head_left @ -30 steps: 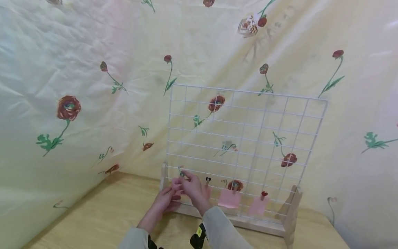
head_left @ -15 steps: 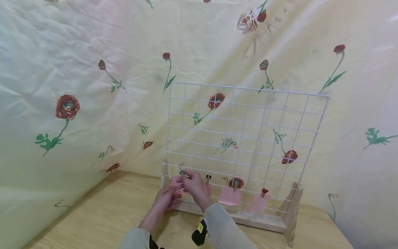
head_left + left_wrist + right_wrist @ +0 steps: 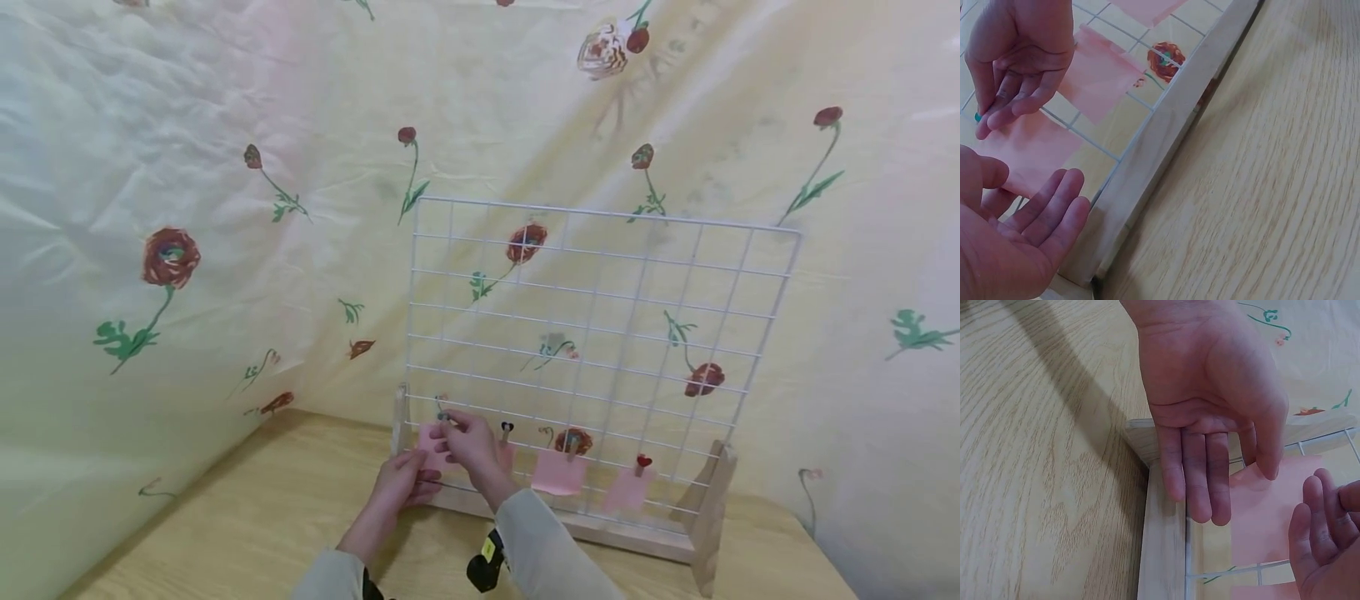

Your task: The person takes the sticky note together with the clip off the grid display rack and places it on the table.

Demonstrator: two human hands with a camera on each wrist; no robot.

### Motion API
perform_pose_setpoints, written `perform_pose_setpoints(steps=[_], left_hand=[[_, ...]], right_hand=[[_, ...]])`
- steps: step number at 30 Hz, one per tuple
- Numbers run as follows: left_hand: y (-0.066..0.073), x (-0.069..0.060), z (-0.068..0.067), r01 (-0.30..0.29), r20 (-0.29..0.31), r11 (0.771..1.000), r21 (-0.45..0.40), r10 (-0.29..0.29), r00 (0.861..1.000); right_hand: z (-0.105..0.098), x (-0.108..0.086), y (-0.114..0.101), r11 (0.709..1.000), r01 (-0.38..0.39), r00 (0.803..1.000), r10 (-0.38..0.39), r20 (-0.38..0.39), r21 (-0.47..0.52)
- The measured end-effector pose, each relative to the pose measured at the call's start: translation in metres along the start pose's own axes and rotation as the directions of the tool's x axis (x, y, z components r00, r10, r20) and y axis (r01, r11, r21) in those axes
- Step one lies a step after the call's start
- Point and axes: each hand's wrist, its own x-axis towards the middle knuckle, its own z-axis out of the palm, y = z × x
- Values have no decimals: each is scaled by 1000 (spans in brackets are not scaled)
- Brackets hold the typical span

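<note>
At the lower left of a white wire grid (image 3: 615, 333), the left hand (image 3: 401, 483) pinches the edge of a pink paper (image 3: 429, 440) between thumb and index finger; its other fingers are extended. In the left wrist view the left hand (image 3: 1016, 244) is below that paper (image 3: 1032, 153). The right hand (image 3: 474, 446) pinches a small green-topped clip (image 3: 978, 117) at the paper's upper edge; its body is mostly hidden by the fingers. In the right wrist view the paper (image 3: 1263, 512) lies between the left hand (image 3: 1210, 400) and the right hand (image 3: 1325, 537).
Right of the hands, pink papers (image 3: 558, 472) hang on the grid from clips, one with a black heart (image 3: 507, 426), one with a red heart (image 3: 643, 460). Wooden feet (image 3: 712, 517) hold the grid on the wooden table (image 3: 255, 500). Flowered cloth (image 3: 337, 250) stands behind.
The head view has shifted slightly. Both hands stay at the same paper, with the right hand's fingers barely moved at the clip.
</note>
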Motion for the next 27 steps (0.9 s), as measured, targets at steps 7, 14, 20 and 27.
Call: perform_pose_setpoints(steps=[7,14,20,27], left_hand=[[-1,-1,1,0,-1,1000,12,0,1000],[4,-2,1,-5,-18,999,38,6,1000],[5,-5,2,0,-15,998,62,1,1000],[10,-12,0,-21,-40,997,68,24,999]], right_hand=[[-1,-1,-2,1000,-2,1000,2,-10,20],[-4,-1,-6,999,11,1000,-11,-7,54],[-7,-6,-8,998,8,1000,-8,-2,68],[-9,-11,-15,995,15,1000,-18,23,101]])
